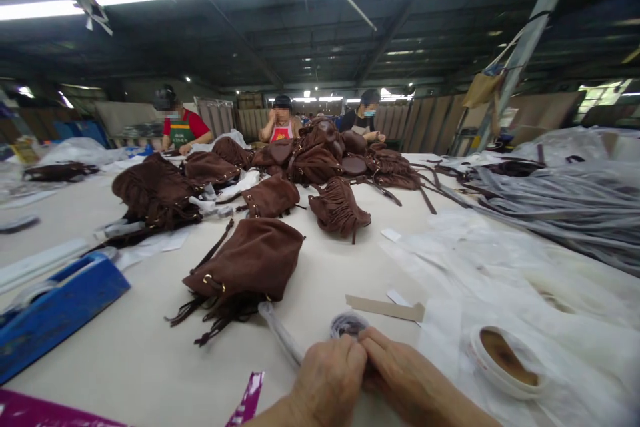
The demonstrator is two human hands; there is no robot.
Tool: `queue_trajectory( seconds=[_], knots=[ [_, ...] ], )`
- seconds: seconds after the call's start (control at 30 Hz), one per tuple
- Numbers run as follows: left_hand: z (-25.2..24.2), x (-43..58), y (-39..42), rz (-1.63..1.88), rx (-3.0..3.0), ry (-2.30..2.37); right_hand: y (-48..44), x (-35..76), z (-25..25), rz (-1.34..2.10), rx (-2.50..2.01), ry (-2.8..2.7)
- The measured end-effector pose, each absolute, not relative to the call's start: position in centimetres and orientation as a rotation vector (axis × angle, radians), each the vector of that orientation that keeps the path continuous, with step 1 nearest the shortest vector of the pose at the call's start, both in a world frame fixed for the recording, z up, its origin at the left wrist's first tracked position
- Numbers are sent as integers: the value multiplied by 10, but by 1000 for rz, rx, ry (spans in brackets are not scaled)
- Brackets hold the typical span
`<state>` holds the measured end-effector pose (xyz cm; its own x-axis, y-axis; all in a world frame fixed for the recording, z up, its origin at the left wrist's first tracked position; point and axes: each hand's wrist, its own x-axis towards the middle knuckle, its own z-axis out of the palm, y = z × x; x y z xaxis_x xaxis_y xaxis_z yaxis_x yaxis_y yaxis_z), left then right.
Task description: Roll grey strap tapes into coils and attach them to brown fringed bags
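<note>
Close together at the lower middle, my left hand (327, 370) and my right hand (397, 363) are both closed, fingertips meeting. Between them they grip a wrapped strap (281, 333), greyish under thin film. Its coiled part (349, 321) shows just beyond my fingers; the portion inside my hands is hidden. From the left, the strap's other stretch comes out by the mouth of a dark brown drawstring bag (255, 257). That bag lies on its side on the pale table (160, 360), with gold eyelets and dangling cords toward me.
More brown bags (315, 160) are heaped across the table's middle, some fringed. A blue tape dispenser (65, 307) is at left. To the right are a white tape roll (507, 360), plastic sheets (450, 273) and grey wrapped straps (555, 200). Several people (283, 127) are behind the heap.
</note>
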<state>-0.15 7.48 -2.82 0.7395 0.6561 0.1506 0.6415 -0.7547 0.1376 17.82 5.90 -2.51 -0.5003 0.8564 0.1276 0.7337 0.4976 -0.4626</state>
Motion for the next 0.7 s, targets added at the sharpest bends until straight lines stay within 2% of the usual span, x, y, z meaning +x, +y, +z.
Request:
queue_trajectory(
  seconds=[0.17,0.4,0.57,0.7],
  knots=[
    [-6,-24,89,239,2925,718,59,185,-11,569,-1190,-2440],
    [-30,-8,78,410,2719,1137,64,173,-13,526,-1259,-2408],
    [-8,-25,85,267,2965,777,65,183,-11,485,-1192,-2521],
    [-14,-24,87,328,3002,859,70,179,-3,505,-1214,-2528]
  ],
)
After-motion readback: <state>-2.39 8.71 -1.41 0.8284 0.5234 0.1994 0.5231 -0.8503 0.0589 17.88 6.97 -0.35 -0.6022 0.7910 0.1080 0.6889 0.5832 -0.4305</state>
